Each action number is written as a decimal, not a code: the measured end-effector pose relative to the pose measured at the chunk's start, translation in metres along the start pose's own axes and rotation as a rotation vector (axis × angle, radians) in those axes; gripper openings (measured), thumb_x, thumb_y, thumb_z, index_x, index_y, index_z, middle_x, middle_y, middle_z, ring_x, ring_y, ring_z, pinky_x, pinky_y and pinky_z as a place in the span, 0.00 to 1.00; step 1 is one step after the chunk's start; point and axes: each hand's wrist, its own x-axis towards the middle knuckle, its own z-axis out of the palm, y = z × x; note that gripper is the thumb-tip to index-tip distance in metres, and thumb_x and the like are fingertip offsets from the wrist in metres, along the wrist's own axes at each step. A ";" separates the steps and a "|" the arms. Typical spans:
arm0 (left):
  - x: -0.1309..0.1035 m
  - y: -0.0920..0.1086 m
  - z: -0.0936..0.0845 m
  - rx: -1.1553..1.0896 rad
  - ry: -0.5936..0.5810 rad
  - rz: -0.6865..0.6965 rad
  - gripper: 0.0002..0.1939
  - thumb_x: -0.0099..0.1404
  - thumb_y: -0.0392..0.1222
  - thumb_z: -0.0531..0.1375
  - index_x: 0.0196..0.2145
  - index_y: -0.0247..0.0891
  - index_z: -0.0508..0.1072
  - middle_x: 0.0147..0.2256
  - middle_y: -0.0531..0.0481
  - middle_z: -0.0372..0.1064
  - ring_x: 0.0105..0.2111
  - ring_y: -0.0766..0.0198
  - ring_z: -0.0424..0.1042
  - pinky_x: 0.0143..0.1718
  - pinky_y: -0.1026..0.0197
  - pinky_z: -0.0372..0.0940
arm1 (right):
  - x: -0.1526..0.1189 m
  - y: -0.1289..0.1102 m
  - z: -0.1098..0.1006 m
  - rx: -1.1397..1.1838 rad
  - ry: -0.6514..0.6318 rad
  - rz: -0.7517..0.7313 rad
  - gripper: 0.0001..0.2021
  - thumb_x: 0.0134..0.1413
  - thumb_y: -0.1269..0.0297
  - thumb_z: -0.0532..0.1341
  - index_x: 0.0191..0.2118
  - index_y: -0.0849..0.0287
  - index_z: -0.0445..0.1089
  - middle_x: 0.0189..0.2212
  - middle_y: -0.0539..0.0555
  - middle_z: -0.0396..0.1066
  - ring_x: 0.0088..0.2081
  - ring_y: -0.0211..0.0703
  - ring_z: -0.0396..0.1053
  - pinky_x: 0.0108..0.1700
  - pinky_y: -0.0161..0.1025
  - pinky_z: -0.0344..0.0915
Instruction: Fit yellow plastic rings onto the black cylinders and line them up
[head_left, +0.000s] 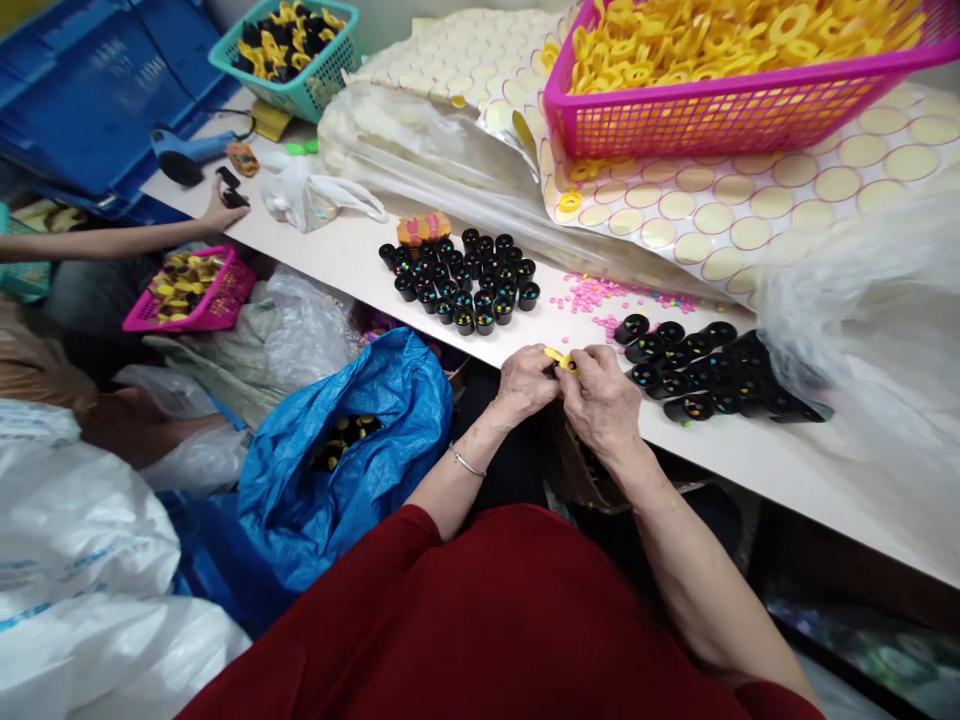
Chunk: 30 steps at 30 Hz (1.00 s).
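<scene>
**A:** Both hands are together at the near edge of the white table (360, 255). The left hand (525, 383) and right hand (600, 395) meet around a small yellow ring piece (559, 358), fingers of both pinched on it.

**B:** And it sits right between the fingertips, just above the table edge. There's a thin bracelet (466, 463) on the left wrist and red sleeves below.

**A:** Look at the surface. Just right of the hands lies a cluster of black caps on their sides (712, 375), coloured beads showing inside. Farther left stands an upright group of black cups (465, 280), packed tight.

**B:** Between those two groups there's a scatter of pink beads (600, 295) on the bare tabletop. Behind them, sheets of round stickers (750, 215) spread out at the far right, with a pink basket (750, 110) of yellow rings resting on top.

**A:** Far left, a teal basket (300, 90) holds black and yellow parts, beside a blue crate (82, 90).

**B:** Off the table, near left, a blue plastic bag (360, 450) gapes open with dark and yellow pieces inside. White sacks (82, 560) crowd the near left corner.

**A:** And another person's hand (221, 210) reaches onto the far left end of the table, above a smaller pink basket (191, 290).
</scene>
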 end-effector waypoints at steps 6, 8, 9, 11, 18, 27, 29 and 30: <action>0.000 0.005 -0.010 -0.123 -0.036 -0.103 0.02 0.49 0.32 0.59 0.21 0.35 0.70 0.22 0.54 0.60 0.25 0.70 0.59 0.29 0.65 0.57 | 0.006 0.006 0.003 0.116 -0.046 0.041 0.09 0.56 0.63 0.53 0.33 0.59 0.69 0.34 0.56 0.66 0.31 0.41 0.64 0.30 0.37 0.59; 0.002 0.009 -0.016 -0.304 -0.022 -0.249 0.07 0.47 0.32 0.60 0.28 0.35 0.72 0.25 0.55 0.62 0.23 0.73 0.58 0.26 0.66 0.55 | 0.007 0.007 0.003 0.169 -0.044 0.046 0.08 0.54 0.63 0.55 0.32 0.59 0.69 0.33 0.55 0.65 0.30 0.41 0.63 0.31 0.37 0.60; 0.003 0.011 -0.019 -0.415 0.003 -0.338 0.12 0.46 0.32 0.61 0.32 0.34 0.73 0.27 0.55 0.64 0.22 0.75 0.57 0.25 0.67 0.55 | 0.008 0.008 0.003 0.196 -0.039 0.048 0.08 0.54 0.63 0.55 0.31 0.58 0.69 0.33 0.54 0.65 0.30 0.40 0.63 0.31 0.37 0.61; 0.006 0.018 -0.020 -0.605 0.049 -0.495 0.17 0.48 0.36 0.63 0.38 0.33 0.72 0.29 0.55 0.65 0.20 0.77 0.56 0.23 0.69 0.54 | 0.010 0.008 0.003 0.250 -0.021 0.056 0.07 0.53 0.64 0.56 0.30 0.58 0.69 0.31 0.53 0.65 0.30 0.40 0.63 0.32 0.37 0.61; 0.013 0.030 -0.008 -0.702 0.042 -0.569 0.17 0.51 0.52 0.64 0.23 0.33 0.69 0.21 0.56 0.61 0.21 0.74 0.59 0.23 0.70 0.55 | 0.006 0.006 0.008 0.648 0.055 0.303 0.08 0.48 0.61 0.62 0.33 0.57 0.73 0.30 0.50 0.66 0.25 0.34 0.60 0.28 0.35 0.62; 0.012 0.027 -0.010 -0.503 0.032 -0.497 0.13 0.56 0.49 0.61 0.24 0.35 0.68 0.21 0.57 0.61 0.20 0.74 0.59 0.23 0.69 0.57 | 0.001 0.000 0.021 1.311 0.067 0.841 0.16 0.42 0.55 0.66 0.37 0.59 0.73 0.22 0.47 0.69 0.19 0.32 0.64 0.20 0.32 0.64; 0.011 0.026 -0.008 -0.452 0.042 -0.456 0.12 0.57 0.47 0.59 0.24 0.36 0.68 0.21 0.57 0.61 0.22 0.73 0.61 0.24 0.69 0.58 | 0.005 -0.001 0.017 1.362 0.024 0.902 0.15 0.40 0.56 0.67 0.34 0.60 0.73 0.23 0.48 0.70 0.18 0.32 0.65 0.19 0.31 0.65; 0.010 0.025 -0.007 -0.436 0.047 -0.445 0.11 0.58 0.46 0.59 0.24 0.36 0.68 0.21 0.56 0.61 0.23 0.73 0.61 0.25 0.69 0.58 | 0.006 -0.001 0.015 1.383 0.001 0.925 0.14 0.39 0.57 0.68 0.33 0.60 0.73 0.23 0.49 0.71 0.18 0.32 0.66 0.19 0.31 0.66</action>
